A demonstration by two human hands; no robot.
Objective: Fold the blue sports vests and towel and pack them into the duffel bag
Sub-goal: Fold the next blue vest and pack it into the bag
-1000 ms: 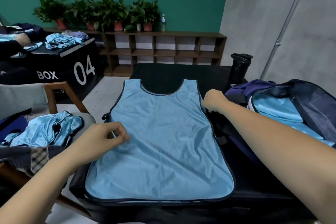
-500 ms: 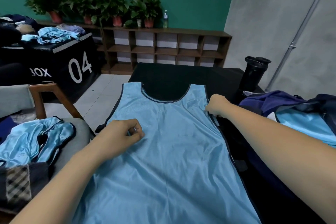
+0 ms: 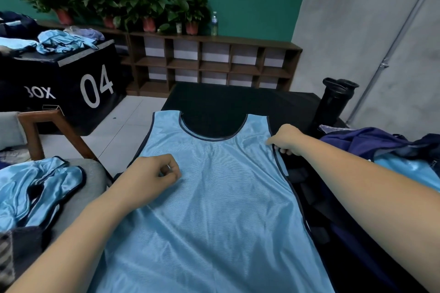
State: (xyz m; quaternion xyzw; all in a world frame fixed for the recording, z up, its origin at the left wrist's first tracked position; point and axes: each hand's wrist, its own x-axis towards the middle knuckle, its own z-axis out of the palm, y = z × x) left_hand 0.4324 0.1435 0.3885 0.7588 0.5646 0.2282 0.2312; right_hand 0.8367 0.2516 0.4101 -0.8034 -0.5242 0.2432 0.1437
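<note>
One blue vest (image 3: pixel 214 209) is being held flat on the black table (image 3: pixel 238 97), its long axis running away from the person, neckline farthest. Its right edge is being pinched by the right hand (image 3: pixel 285 139). The left hand (image 3: pixel 152 173) is being rested on it with fingers curled, grip unclear. Bare table is being left beyond both hands, and one duffel bag (image 3: pixel 371 143) is lying just right of the right hand.

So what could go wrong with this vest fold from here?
1. The left hand pinches only a small bit of the blue vest; the thin fabric may bunch rather than fold cleanly.
2. The right hand grips the vest's edge near the black bottle; a wide sweep could knock it.
</note>
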